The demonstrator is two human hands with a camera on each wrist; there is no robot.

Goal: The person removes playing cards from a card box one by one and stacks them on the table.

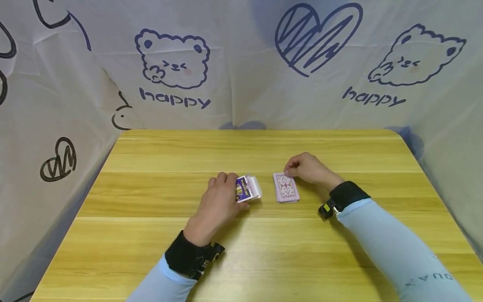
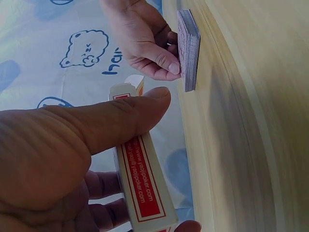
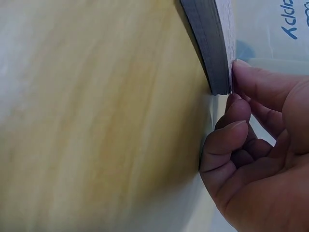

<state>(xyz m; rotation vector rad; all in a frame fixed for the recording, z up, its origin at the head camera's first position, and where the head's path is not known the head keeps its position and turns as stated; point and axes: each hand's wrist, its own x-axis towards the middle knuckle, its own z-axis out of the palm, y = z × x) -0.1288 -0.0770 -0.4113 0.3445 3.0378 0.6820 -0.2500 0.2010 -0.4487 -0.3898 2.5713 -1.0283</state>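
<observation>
1. Head view: the card box (image 1: pixel 244 191) was gripped from its 8 o'clock side by the left hand (image 1: pixel 217 204); at its 3 o'clock, the deck's (image 1: pixel 286 188) far edge was pinched by the right hand (image 1: pixel 310 167).
2. Left wrist view: the flap (image 2: pixel 135 80) was seen at 11 o'clock; light pressure was best used.
3. Right wrist view: the deck was pinched at 1 o'clock; its edges were best squared.

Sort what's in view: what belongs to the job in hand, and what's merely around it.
Job:
box, held in the left hand
deck, touched at one end by the right hand

Merely around:
table, under the deck
cloth, behind the table
wristbands
</observation>
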